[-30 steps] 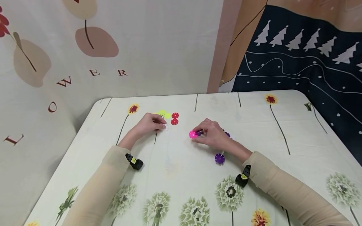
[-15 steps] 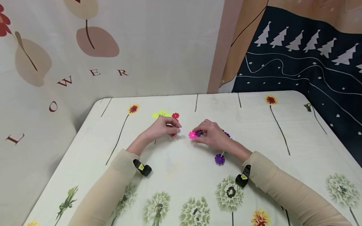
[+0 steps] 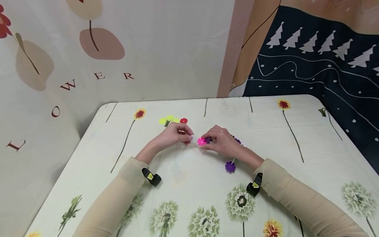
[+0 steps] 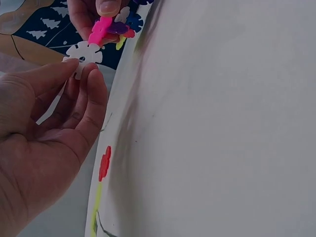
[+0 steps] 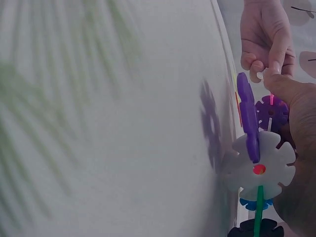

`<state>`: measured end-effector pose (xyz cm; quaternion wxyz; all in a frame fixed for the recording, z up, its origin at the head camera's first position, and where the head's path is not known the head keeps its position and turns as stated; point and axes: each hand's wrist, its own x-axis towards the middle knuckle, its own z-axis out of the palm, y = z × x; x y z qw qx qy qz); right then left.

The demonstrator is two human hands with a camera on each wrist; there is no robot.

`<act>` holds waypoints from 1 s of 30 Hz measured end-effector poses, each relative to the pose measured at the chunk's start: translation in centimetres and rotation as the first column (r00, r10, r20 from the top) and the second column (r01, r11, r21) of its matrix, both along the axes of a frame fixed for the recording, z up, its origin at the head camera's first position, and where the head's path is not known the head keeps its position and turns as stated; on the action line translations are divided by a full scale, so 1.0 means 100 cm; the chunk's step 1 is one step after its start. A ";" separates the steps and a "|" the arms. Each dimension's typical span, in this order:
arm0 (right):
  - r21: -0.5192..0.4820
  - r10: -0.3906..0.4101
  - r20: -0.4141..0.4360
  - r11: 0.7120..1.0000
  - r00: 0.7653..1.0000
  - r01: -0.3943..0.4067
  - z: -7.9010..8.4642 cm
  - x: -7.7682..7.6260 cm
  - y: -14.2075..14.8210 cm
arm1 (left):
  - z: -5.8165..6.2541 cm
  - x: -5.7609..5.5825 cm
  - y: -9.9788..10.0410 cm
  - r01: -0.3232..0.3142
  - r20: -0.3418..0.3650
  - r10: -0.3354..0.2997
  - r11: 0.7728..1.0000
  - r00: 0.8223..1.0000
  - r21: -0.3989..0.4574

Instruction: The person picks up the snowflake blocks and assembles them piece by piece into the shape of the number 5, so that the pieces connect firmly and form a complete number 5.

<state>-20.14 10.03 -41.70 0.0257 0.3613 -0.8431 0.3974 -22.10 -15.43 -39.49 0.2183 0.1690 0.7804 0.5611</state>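
Observation:
Between thumb and fingertips, my left hand (image 3: 177, 133) pinches a white notched plastic disc (image 4: 93, 53). My right hand (image 3: 223, 141) grips a cluster of interlocked notched discs, with a pink disc (image 3: 201, 141) sticking out to the left. A purple disc (image 3: 230, 167) hangs at the cluster's near side. In the right wrist view, a purple disc (image 5: 248, 118) is slotted into a white disc (image 5: 279, 163), which also bears a green disc (image 5: 258, 212). The white disc in the left hand is close to the pink one; whether they touch I cannot tell.
Beyond the left hand, yellow discs (image 3: 169, 118) and a red disc (image 3: 183, 120) lie on the table. A flower-printed cloth (image 3: 183, 184) covers the tabletop. Printed fabric walls (image 3: 177, 49) stand behind the far edge.
My left hand has moved right with the white disc, from beside the yellow and red discs to near the pink disc. The right hand has stayed in place.

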 end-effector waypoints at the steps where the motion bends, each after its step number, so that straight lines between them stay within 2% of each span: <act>1: 0.001 0.003 -0.002 1.000 1.000 -0.003 0.000 0.000 0.000 | 0.000 0.000 0.000 0.001 0.002 -0.001 1.000 1.000 0.002; 10: 0.048 0.026 0.004 0.999 1.000 -0.026 0.001 0.001 0.000 | -0.004 0.002 0.001 0.020 -0.012 -0.020 1.000 1.000 -0.004; 17: 0.059 0.085 -0.007 0.995 0.996 -0.084 0.003 0.001 -0.001 | -0.007 0.000 -0.002 0.058 -0.009 -0.058 0.998 0.998 -0.012; 24: 0.070 0.148 -0.074 0.987 0.986 -0.143 0.002 0.001 -0.002 | -0.007 0.000 -0.004 0.111 -0.043 -0.113 0.993 0.993 -0.037; 30: 0.077 0.160 -0.127 0.986 0.979 -0.151 0.002 0.002 -0.003 | -0.008 0.001 -0.003 0.115 -0.057 -0.117 0.992 0.991 -0.049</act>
